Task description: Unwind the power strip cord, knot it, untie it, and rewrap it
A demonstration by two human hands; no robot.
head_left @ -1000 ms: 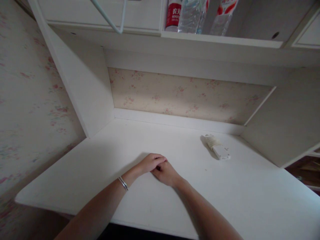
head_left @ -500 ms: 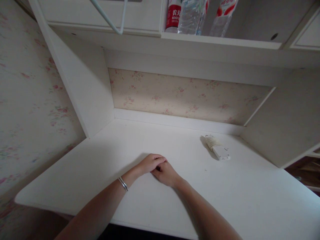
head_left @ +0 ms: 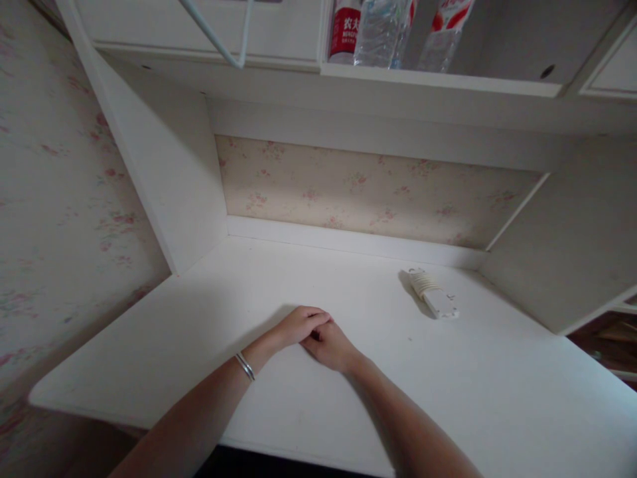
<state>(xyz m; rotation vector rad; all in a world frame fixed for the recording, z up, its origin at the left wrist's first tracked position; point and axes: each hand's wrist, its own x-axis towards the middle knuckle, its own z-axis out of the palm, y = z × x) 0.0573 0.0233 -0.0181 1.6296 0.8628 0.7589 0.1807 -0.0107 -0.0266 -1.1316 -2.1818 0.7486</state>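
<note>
On the white desk (head_left: 308, 411) my two hands rest clasped together. My left hand (head_left: 298, 325), with silver bangles (head_left: 245, 366) at the wrist, comes from the left and lays its fingers over my right hand (head_left: 334, 346). The right hand is closed against the left, its fingers partly hidden beneath it. No object shows between them. To the right and farther back, apart from both hands, lies what looks like a white power strip (head_left: 441, 303) with its cream cord (head_left: 424, 283) wound around one end.
Above the desk runs a shelf (head_left: 438, 78) holding plastic bottles, among them a red-labelled one (head_left: 344, 32). A pale bent rod (head_left: 219, 43) hangs at the upper left. White side panels (head_left: 164, 159) and floral wallpaper (head_left: 348, 192) enclose the back.
</note>
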